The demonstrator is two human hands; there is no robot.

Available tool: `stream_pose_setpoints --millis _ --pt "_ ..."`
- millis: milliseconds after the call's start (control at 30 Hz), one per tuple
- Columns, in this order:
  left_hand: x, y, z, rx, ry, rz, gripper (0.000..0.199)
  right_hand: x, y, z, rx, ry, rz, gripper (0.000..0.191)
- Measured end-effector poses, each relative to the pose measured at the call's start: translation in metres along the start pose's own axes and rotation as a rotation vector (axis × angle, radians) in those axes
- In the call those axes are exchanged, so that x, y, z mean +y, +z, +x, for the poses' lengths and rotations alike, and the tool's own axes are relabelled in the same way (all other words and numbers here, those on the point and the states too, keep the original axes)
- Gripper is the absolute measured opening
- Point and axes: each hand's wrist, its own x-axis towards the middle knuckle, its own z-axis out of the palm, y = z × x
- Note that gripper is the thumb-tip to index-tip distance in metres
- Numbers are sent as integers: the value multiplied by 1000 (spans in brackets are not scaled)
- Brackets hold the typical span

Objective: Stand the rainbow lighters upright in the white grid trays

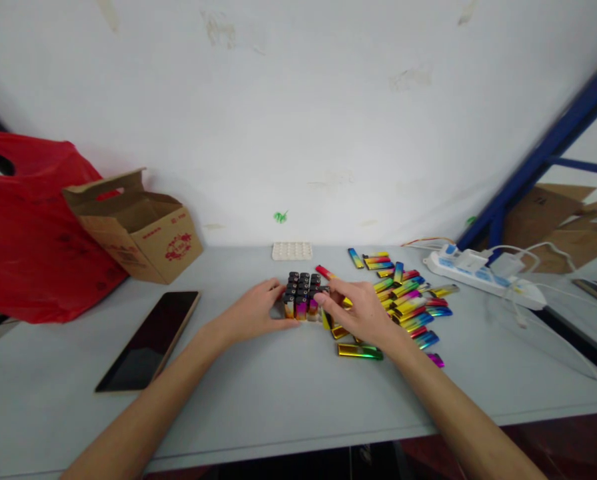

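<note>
Slim lighters with black tops [301,297] stand upright in a compact block on the smooth grey table [258,407]. The left hand [251,312] curves around the block's left side; whether its fingers grip, I cannot tell. The right hand's [362,310] fingers pinch 1 yellow lighter [326,321] at the block's right edge, beside a glossy, metallic-coloured heap of loose lighters [409,305]. Behind lies a white, pocketed plastic tray [292,251].

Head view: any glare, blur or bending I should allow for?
Head view: bright glints on the loose lighters; head view: soft, fairly even light on the wall; head view: slight overall softness, small print on the cardboard box unreadable; head view: apparent wide-angle stretch towards the edges, as at the red bag.
</note>
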Motion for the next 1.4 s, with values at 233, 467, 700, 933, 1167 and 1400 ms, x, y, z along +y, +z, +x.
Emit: stream_pose_setpoints --millis 233,467,700,933,1167,1400 --pt "1 0 0 20 18 8 47 14 8 1 -102 -45 2 48" --pt "-2 3 0 22 26 38 52 25 2 1 -145 -137 -72 47" --pt "-1 3 0 13 18 54 52 17 9 1 -167 19 -264 45" --pt "2 -1 0 -13 7 52 54 18 -19 1 -188 68 -191 52" --pt "-5 -10 -1 -59 -35 29 58 34 -40 -1 -400 97 -105 21" --pt "-16 -23 -5 -84 -33 37 56 34 -37 -2 -556 56 -93 20"
